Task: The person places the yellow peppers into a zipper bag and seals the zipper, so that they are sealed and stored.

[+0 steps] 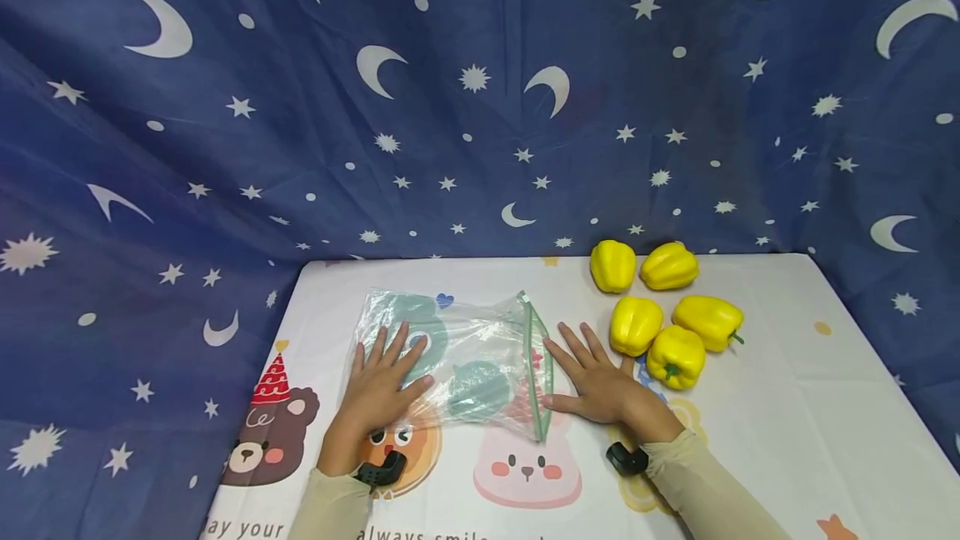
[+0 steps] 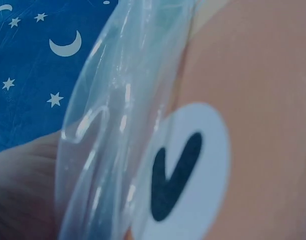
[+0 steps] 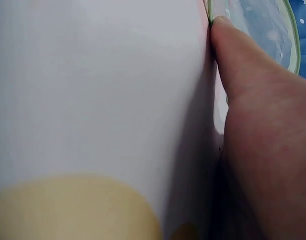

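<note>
A clear plastic zip bag (image 1: 480,332) with a green-edged mouth lies flat on the table, its mouth toward the right. My left hand (image 1: 382,386) rests with spread fingers on the bag's left part; in the left wrist view the crinkled plastic (image 2: 118,115) rises beside that hand. My right hand (image 1: 600,377) lies spread at the bag's mouth, thumb and fingertips right at the green strip (image 1: 534,373). In the right wrist view, the thumb (image 3: 237,55) reaches the bag's edge. Neither hand holds anything.
Several yellow bell peppers (image 1: 636,326) are grouped beyond and to the right of my right hand. A white cartoon-printed cloth (image 1: 787,423) covers the table. Behind and to the left hangs a dark blue curtain (image 1: 465,115) with moons and stars.
</note>
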A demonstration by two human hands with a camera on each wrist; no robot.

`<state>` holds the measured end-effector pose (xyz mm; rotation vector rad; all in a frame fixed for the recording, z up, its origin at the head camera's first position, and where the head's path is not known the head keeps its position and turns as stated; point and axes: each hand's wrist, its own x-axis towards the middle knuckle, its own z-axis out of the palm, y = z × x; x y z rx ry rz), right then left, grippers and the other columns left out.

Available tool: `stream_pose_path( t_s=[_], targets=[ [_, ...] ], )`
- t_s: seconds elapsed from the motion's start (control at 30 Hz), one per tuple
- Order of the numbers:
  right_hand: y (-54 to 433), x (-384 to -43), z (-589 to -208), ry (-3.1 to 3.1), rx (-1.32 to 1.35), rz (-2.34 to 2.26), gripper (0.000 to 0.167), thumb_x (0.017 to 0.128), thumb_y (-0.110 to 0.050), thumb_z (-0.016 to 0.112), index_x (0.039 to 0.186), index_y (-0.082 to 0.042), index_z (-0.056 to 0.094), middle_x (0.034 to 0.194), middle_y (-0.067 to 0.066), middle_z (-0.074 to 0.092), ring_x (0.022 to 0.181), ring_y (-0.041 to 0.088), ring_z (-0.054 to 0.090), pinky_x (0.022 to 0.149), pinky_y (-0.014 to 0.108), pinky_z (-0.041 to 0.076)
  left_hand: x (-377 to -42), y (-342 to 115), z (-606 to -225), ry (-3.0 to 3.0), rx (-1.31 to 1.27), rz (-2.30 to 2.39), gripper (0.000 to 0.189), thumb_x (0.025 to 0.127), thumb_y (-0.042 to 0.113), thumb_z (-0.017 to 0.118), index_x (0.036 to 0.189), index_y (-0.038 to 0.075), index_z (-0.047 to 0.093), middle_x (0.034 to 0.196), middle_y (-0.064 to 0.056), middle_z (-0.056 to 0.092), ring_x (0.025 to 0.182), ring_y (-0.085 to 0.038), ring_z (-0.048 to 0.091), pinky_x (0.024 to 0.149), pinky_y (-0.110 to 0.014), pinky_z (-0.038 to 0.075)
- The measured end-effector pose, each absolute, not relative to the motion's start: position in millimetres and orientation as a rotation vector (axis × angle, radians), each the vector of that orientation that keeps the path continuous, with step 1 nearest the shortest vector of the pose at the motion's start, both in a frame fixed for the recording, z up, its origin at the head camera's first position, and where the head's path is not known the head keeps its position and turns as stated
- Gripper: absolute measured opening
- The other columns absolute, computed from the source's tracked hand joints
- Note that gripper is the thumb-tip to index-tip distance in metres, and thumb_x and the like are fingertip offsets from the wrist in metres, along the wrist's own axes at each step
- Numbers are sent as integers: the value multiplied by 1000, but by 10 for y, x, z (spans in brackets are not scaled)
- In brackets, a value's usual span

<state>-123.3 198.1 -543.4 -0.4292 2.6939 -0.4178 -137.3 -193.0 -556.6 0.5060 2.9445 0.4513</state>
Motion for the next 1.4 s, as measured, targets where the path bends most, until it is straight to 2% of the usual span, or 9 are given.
stream_pose_path(
  t_s=[0.1, 0.3, 0.53, 0.83, 1.0, 1.13, 1.23, 1.33, 1.4],
  targets=[
    [1961, -1233, -5429, 2693, -439, -418, 98, 86, -81, 53, 165, -37, 14, 174, -1, -7, 160, 35, -10, 104, 91, 1, -1371, -1957, -5548, 2963, 506, 440, 75, 97, 66, 52, 160, 31, 34, 172, -3, 15, 159, -40, 7, 121, -73, 0],
    [1951, -1226, -5428, 2693, -438, -393, 98, 86, -83, 51, 164, -37, 13, 174, -2, -8, 160, 35, -10, 104, 91, 2, -1350, -2042, -5579, 3019, 478, 385, 75, 94, 74, 48, 159, 39, 34, 172, 3, 19, 159, -40, 6, 111, -84, -8],
    [1941, -1244, -5461, 2690, -437, -408, 99, 85, -84, 50, 164, -39, 12, 174, -4, -10, 160, 34, -12, 105, 90, -1, -1336, -2133, -5619, 2993, 444, 437, 75, 94, 74, 49, 159, 42, 30, 174, 0, 9, 160, -37, 1, 116, -78, -8],
    [1939, -1208, -5401, 2729, -484, -407, 98, 85, -82, 53, 164, -34, 19, 175, 2, 0, 160, 38, -4, 103, 91, 8, -1324, -2118, -5619, 2997, 459, 426, 72, 96, 72, 47, 160, 42, 30, 174, 0, 9, 160, -37, 0, 116, -78, -7],
    [1926, -1166, -5333, 2744, -485, -437, 98, 86, -80, 55, 164, -31, 23, 174, 4, 6, 160, 40, 0, 104, 91, 9, -1322, -2102, -5600, 2995, 472, 402, 71, 97, 71, 46, 160, 41, 29, 174, 0, 8, 160, -37, 1, 116, -79, -6],
    [1930, -1110, -5244, 2755, -502, -537, 96, 88, -75, 59, 163, -27, 27, 173, 4, 16, 159, 42, 10, 105, 90, 12, -1336, -2090, -5586, 2996, 474, 387, 70, 98, 70, 44, 160, 40, 30, 174, -1, 9, 161, -36, 2, 116, -78, -5],
    [1977, -1060, -5181, 2776, -547, -603, 89, 92, -66, 62, 163, -21, 29, 170, 8, 25, 156, 40, 22, 111, 83, 20, -1343, -2086, -5578, 2990, 473, 376, 69, 99, 70, 43, 160, 40, 30, 174, 0, 8, 161, -36, 1, 116, -78, -5],
    [2050, -1020, -5099, 2819, -607, -660, 82, 96, -56, 64, 161, -16, 34, 165, 10, 37, 151, 35, 37, 117, 67, 32, -1348, -2083, -5574, 2984, 475, 375, 69, 99, 69, 43, 160, 40, 29, 174, -1, 8, 161, -36, 1, 116, -78, -5],
    [2102, -1007, -5038, 2860, -636, -688, 78, 97, -52, 65, 159, -14, 37, 159, 11, 46, 145, 32, 47, 116, 56, 40, -1351, -2084, -5576, 2981, 475, 379, 69, 99, 69, 43, 160, 40, 29, 174, -1, 8, 161, -36, 0, 116, -78, -6]
  ],
)
